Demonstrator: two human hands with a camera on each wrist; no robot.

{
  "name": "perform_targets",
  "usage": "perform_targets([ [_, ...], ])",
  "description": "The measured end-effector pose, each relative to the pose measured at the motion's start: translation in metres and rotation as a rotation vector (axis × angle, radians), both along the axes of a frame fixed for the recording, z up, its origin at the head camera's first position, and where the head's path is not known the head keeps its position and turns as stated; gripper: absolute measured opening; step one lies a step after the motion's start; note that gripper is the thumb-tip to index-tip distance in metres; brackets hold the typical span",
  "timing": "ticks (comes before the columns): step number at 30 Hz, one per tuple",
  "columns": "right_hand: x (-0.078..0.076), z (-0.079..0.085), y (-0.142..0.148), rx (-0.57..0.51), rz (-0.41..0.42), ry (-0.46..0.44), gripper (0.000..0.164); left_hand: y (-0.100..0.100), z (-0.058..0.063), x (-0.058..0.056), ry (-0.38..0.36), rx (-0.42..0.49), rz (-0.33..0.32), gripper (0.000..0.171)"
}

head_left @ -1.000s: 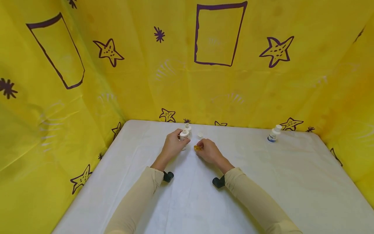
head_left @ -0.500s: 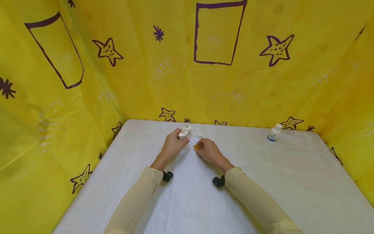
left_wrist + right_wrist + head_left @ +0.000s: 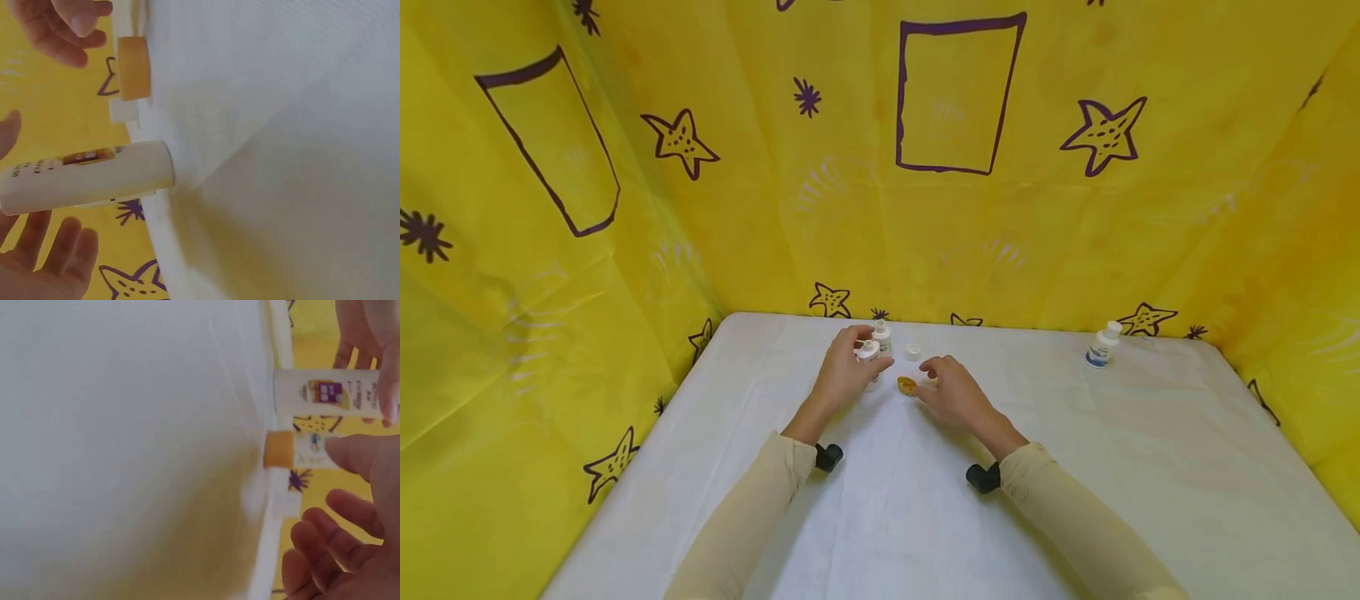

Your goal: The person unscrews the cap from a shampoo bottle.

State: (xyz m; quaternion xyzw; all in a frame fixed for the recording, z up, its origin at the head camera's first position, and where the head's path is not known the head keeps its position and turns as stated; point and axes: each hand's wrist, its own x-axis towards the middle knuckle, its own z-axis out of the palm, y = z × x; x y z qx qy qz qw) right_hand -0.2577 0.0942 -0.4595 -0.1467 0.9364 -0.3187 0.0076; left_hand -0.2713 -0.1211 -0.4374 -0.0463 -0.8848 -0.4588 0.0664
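Observation:
My left hand (image 3: 839, 372) is around a white bottle (image 3: 868, 351) without a cap, its thumb and fingers spread loosely to either side. In the left wrist view the same bottle (image 3: 94, 175) has its base on the white surface, with the thumb apart from it. An orange cap (image 3: 907, 386) rests on the table to the right. Beside that cap is my right hand (image 3: 961, 393), fingers parted and bent a little, holding nothing. Just behind the near bottle stands a second uncapped white bottle (image 3: 882, 337). A small white cap (image 3: 913, 352) lies behind the orange one.
A white bottle with a blue label (image 3: 1102, 348) and its cap on stands at the back right. White cloth (image 3: 880, 517) covers the table. Yellow curtains (image 3: 850, 208) with purple drawings hang along the back and both sides.
My right hand has let go of the orange cap and drawn back to the right. The left fingers have loosened around the near bottle.

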Motion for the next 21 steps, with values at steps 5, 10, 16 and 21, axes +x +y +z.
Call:
perform_targets([
  [5,0.007,0.008,0.024,0.058,-0.027,0.015,0.053,0.003,0.011,0.002,0.101,-0.106,0.036,0.070],
  [10,0.014,0.015,0.050,0.117,-0.056,0.062,0.055,0.012,0.020,0.005,0.200,-0.178,-0.006,0.074],
  [16,0.024,0.026,0.080,0.160,-0.087,0.109,0.057,0.034,0.033,0.008,0.343,-0.262,-0.067,0.073],
  [21,0.031,0.036,0.106,0.156,-0.117,0.136,0.056,0.059,0.042,0.008,0.374,-0.279,-0.118,0.072],
])
